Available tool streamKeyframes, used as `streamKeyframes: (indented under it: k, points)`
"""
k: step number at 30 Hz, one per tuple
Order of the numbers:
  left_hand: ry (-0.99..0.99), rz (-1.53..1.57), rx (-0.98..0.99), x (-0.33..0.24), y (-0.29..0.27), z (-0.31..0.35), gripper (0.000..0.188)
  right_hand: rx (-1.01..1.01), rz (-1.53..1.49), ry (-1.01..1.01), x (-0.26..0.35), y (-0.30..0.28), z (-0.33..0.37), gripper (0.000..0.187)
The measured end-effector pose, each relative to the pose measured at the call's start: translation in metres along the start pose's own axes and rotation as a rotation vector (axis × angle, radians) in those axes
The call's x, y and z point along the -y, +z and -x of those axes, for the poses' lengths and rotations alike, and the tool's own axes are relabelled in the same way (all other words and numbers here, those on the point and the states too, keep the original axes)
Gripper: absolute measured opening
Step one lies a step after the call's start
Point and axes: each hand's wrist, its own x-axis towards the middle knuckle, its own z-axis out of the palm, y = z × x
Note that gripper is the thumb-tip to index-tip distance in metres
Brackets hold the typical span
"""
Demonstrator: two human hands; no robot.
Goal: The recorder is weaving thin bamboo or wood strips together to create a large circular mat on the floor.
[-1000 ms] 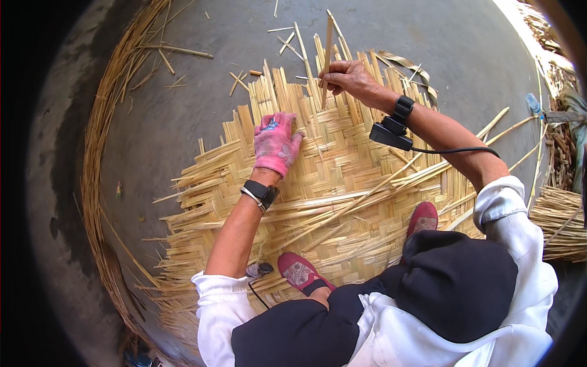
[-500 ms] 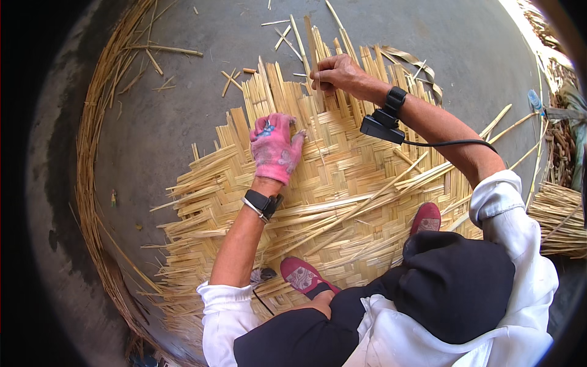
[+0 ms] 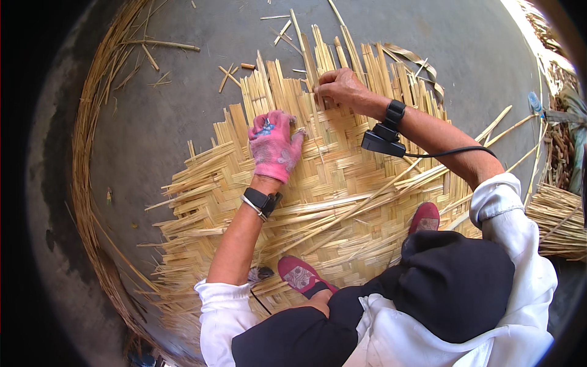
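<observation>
Single head fisheye, looking steeply down, close over woven mat (image 3: pixel 342 177).

the woven mat (image 3: pixel 342 183) is made of flat, pale yellow split-cane strips with a dry, matt, fibrous face; loose strips (image 3: pixel 147 44) of the same stuff are seen at eleven o'clock. the left hand (image 3: pixel 274 147) is covered by a pink knitted cloth glove, worn and fuzzy. the right hand (image 3: pixel 342 88) is bare. black wrist bands (image 3: pixel 394 113) of smooth plastic or rubber are worn on both wrists, and a matt black plastic box (image 3: pixel 382 142) with a glossy cable is attached. the floor (image 3: pixel 483 55) is grey, rough concrete. the sleeves (image 3: pixel 501 202) are of white woven cloth, the shoes (image 3: pixel 299 274) of dull red fabric.
</observation>
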Motion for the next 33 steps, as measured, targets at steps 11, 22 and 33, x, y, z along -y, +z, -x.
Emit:
streamKeyframes:
  k: [11, 22, 33]
  points:
    - [0.235, 0.267, -0.117, -0.005, 0.007, -0.007, 0.058, -0.151, 0.423, -0.902, -0.026, 0.016, 0.058, 0.008]
    - [0.375, -0.019, 0.065, -0.002, 0.025, -0.006, 0.059, 0.368, -0.373, 0.273, -0.007, 0.012, 0.1, 0.022]
    - [0.311, 0.059, 0.135, -0.005, 0.019, -0.008, 0.058, 0.235, -0.198, -0.182, -0.026, 0.03, 0.084, 0.017]
